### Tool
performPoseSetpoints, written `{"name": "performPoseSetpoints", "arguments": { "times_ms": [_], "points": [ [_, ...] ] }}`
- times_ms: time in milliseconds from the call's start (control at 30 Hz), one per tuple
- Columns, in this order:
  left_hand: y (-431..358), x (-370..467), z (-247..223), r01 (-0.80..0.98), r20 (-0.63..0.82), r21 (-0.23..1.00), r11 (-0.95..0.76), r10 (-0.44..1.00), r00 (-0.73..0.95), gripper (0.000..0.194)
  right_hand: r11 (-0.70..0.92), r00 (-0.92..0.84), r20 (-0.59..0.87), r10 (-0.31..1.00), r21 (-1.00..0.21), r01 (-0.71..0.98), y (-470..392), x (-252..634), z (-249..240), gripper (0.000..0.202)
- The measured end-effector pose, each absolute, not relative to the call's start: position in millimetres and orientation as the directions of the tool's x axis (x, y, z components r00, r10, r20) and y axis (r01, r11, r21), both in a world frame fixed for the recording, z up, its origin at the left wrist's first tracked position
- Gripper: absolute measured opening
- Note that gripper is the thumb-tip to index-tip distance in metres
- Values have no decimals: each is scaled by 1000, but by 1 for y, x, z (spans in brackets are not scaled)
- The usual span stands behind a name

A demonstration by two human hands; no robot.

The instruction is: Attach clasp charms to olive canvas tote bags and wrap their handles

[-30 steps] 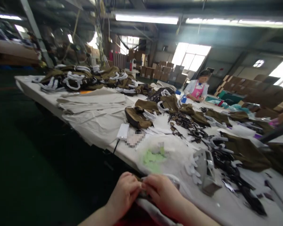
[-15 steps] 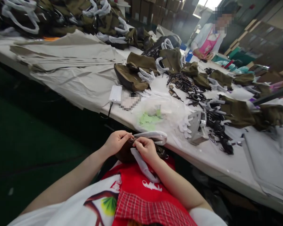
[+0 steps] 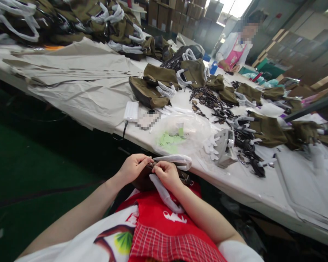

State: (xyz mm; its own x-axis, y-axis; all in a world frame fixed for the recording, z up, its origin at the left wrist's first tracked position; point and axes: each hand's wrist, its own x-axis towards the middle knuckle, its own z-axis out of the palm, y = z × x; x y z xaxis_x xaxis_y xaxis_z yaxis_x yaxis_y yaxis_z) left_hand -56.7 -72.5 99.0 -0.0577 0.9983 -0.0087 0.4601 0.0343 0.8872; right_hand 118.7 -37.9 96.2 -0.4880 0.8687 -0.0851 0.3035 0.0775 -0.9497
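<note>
An olive-brown bag (image 3: 141,181) rests in my lap against the red apron, below the table's near edge. White-wrapped handles (image 3: 164,193) stick out from it, one lying over the apron and one toward the table. My left hand (image 3: 135,167) pinches the bag's top edge from the left. Close beside it, my right hand (image 3: 166,174) has thumb and fingers pressed together on the same edge. The small part between the fingertips is too small to make out.
On the white table (image 3: 207,169) lie a plastic bag with green tags (image 3: 169,140), a metal tape dispenser (image 3: 225,149), a white power bank (image 3: 131,111), black straps (image 3: 251,156) and several olive bags (image 3: 268,129). A person (image 3: 233,54) stands across the table.
The camera view has shifted slightly, so the table and its objects appear a little further left. Both hands keep their pinch on the bag's edge, with hardly any movement.
</note>
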Motion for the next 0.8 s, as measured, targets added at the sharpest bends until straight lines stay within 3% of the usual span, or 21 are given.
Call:
{"name": "performPoseSetpoints", "arguments": {
  "times_ms": [233,467,600,800],
  "points": [
    [-73,-57,96,469,19,883,2,999,-39,36,90,-479,-78,874,-944,318,-38,117,92,21],
    [-75,-55,106,608,104,786,-111,993,47,33,109,-474,-75,877,-931,349,-36,115,86,21],
    [-78,-60,106,627,174,748,-219,976,134,28,130,-492,-76,867,-919,371,-33,114,90,21],
    [-77,-67,99,668,300,683,-296,947,113,27,222,-482,-53,875,-840,495,-36,111,96,22]
  ]
}}
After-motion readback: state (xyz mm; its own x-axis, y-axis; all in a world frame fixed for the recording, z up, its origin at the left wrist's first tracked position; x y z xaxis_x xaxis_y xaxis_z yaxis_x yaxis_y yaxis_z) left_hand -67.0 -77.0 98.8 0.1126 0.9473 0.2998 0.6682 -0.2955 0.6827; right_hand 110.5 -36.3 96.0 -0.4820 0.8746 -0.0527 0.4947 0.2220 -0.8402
